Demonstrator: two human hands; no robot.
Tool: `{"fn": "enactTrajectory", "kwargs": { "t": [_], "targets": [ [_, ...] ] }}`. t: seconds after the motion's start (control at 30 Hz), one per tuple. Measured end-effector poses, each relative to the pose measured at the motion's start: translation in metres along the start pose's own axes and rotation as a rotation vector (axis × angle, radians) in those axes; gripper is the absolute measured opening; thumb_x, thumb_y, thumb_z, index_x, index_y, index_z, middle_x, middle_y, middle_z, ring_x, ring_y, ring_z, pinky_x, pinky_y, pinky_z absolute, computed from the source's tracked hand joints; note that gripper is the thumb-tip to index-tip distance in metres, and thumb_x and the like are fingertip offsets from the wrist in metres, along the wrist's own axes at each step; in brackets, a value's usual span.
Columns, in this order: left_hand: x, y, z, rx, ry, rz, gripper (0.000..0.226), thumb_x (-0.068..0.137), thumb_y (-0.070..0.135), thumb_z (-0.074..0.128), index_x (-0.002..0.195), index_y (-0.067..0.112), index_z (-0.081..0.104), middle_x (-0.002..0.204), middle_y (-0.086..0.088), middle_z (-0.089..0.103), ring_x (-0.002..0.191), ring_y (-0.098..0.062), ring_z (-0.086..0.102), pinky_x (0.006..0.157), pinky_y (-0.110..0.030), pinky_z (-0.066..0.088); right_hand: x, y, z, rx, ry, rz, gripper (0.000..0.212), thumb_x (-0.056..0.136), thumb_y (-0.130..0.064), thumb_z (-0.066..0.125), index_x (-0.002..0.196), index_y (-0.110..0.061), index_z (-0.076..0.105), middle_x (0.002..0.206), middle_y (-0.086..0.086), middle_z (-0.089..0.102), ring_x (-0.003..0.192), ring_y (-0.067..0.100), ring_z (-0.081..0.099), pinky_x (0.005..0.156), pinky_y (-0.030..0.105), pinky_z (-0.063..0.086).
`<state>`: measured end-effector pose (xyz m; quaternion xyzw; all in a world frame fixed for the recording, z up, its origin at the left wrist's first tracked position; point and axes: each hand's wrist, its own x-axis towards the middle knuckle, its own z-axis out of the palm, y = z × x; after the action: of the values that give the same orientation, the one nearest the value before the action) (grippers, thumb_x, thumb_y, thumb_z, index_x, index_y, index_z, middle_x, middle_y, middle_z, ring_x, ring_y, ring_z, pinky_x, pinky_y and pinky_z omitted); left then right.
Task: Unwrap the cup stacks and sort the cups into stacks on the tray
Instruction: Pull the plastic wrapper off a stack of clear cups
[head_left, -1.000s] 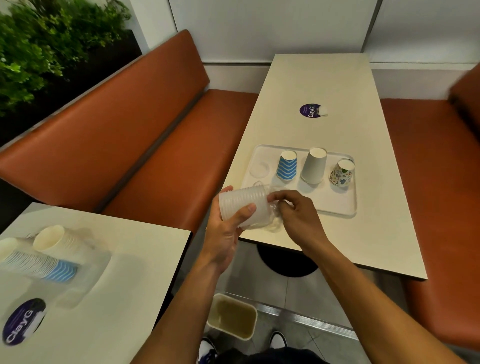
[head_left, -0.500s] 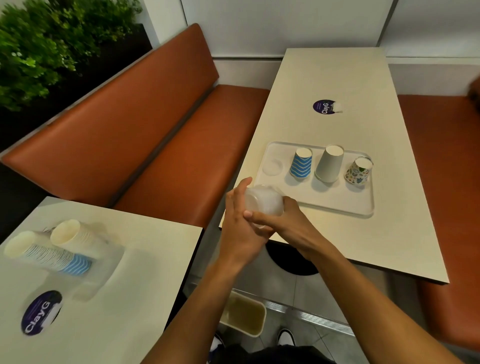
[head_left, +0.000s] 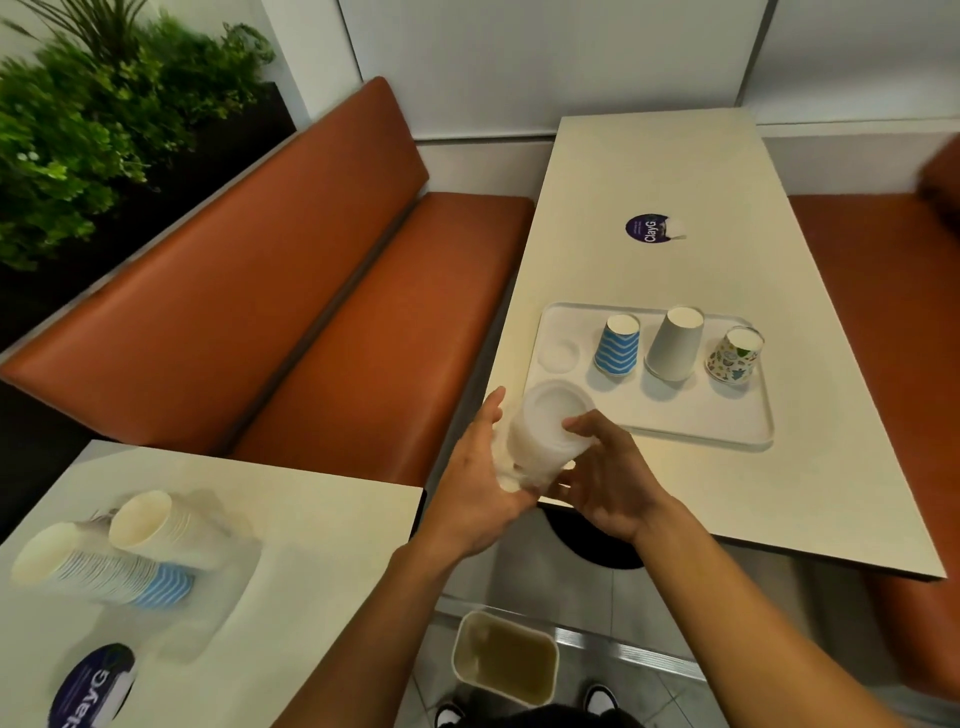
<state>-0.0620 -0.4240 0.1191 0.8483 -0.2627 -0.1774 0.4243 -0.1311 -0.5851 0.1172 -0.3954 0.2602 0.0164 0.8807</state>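
A: Where's the stack rn?

B: Clear cup stack (head_left: 545, 436) is in mid-air over the near-left corner of the table (head_left: 675, 156), just short of the tray (head_left: 675, 415). Right hand (head_left: 608, 483) has fingers + thumb curled round it. Left hand (head_left: 483, 483) fingers are mostly straight along its left side, palm at the near end.

A: Risks?

B: IMO it's slick plastic w/ only a loose left-side support, so cups could slide apart & drop toward the bin (head_left: 506, 660) on the floor. Film at the near end looks bunched but too blurred to be sure. A hard tug there might spill cups. Setting down could also bump the blue striped cup (head_left: 618, 345).

A: Vs 1 s ago?

B: Then it lay sideways, left hand wrapped round it, right hand at its right end. Now it's tipped, base facing far. Tray cups unchanged.
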Motion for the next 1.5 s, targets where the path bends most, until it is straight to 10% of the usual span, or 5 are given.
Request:
{"fn": "enactTrajectory", "kwargs": {
  "t": [0.3,0.53,0.8,1.17,1.5],
  "targets": [
    [0.024,-0.02,-0.013,0.167,-0.058,-0.133,0.067,0.089,0.031,0.079,0.147,0.033,0.045,0.13,0.008,0.064,0.102,-0.01,0.06,0.094,-0.034,0.055,0.022,-0.002,-0.003,0.123,-0.151,0.082,0.095,0.044,-0.035,0.093,0.13,-0.008,0.064,0.129,0.026,0.064,0.136,0.053,0.049,0.114,0.07,0.034],
    [0.036,-0.057,-0.03,0.366,0.023,-0.252,0.041,0.103,0.029,0.051,0.144,0.026,0.05,0.137,0.002,0.057,0.117,-0.019,0.058,0.102,-0.039,0.052,0.037,0.001,-0.015,0.145,-0.1,0.148,0.082,0.038,-0.03,0.095,0.115,-0.008,0.075,0.12,0.021,0.066,0.124,0.045,0.056,0.105,0.073,0.042],
    [0.058,-0.081,-0.031,-0.44,0.141,-0.624,0.018,0.096,0.022,0.056,0.109,0.012,0.063,0.11,-0.009,0.067,0.099,-0.024,0.065,0.071,-0.032,0.051,0.077,0.004,-0.03,-0.025,0.137,0.218,0.075,0.072,-0.027,0.08,0.139,-0.008,0.051,0.128,0.018,0.058,0.109,0.033,0.061,0.083,0.041,0.056],
    [0.077,-0.103,0.013,-0.534,0.125,-0.599,0.029,0.102,0.03,0.06,0.13,0.025,0.056,0.123,0.0,0.065,0.106,-0.017,0.065,0.091,-0.038,0.059,0.12,0.025,-0.043,-0.36,0.333,0.207,0.055,0.085,-0.032,0.078,0.132,-0.012,0.056,0.13,0.013,0.059,0.115,0.034,0.062,0.084,0.035,0.059],
    [0.09,-0.102,0.027,-0.709,0.015,-0.656,0.027,0.108,0.035,0.048,0.135,0.033,0.051,0.128,-0.002,0.063,0.111,-0.025,0.063,0.077,-0.033,0.061,0.13,0.03,-0.042,-0.407,0.443,0.139,0.049,0.085,-0.029,0.077,0.127,-0.008,0.061,0.124,0.009,0.062,0.11,0.029,0.062,0.093,0.039,0.058]
  ]
}}
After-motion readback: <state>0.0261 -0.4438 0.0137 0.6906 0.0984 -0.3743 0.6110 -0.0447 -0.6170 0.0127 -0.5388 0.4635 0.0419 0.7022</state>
